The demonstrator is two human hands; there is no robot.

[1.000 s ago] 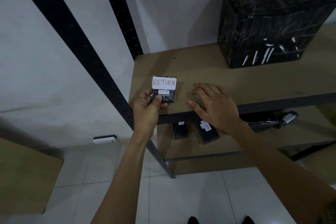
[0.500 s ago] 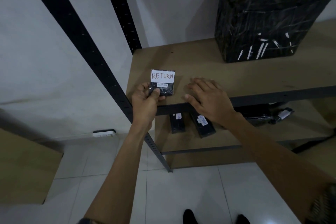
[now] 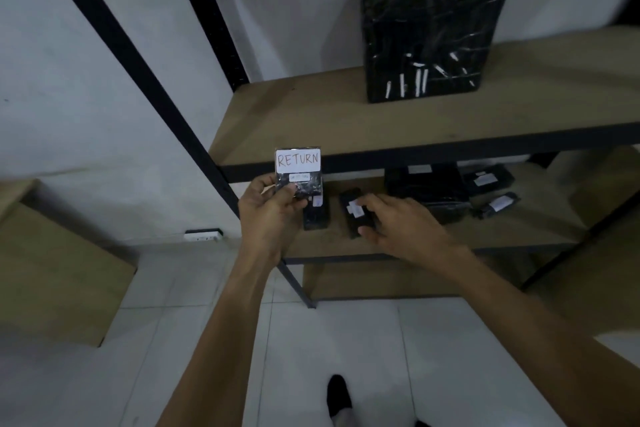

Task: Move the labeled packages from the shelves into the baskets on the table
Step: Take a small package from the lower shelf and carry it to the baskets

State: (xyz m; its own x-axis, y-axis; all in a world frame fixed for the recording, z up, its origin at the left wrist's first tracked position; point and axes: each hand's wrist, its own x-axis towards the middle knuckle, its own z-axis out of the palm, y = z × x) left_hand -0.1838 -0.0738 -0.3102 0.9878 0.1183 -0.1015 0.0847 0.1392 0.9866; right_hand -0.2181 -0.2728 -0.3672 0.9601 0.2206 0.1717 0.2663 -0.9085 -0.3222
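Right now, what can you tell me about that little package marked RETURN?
The RETURN package is small, flat and roughly square, wrapped in shiny black film. A white label across its top reads RETURN in hand-drawn reddish letters; a smaller sticker below is unreadable. It is upright, facing the camera, in the air before the upper shelf front edge. Only the left hand touches it, gripping its lower left corner, thumb on the front.

Upper shelf (image 3: 519, 107) bears one large package (image 3: 429, 35); lower shelf (image 3: 540, 222) holds smaller packages (image 3: 488, 178).
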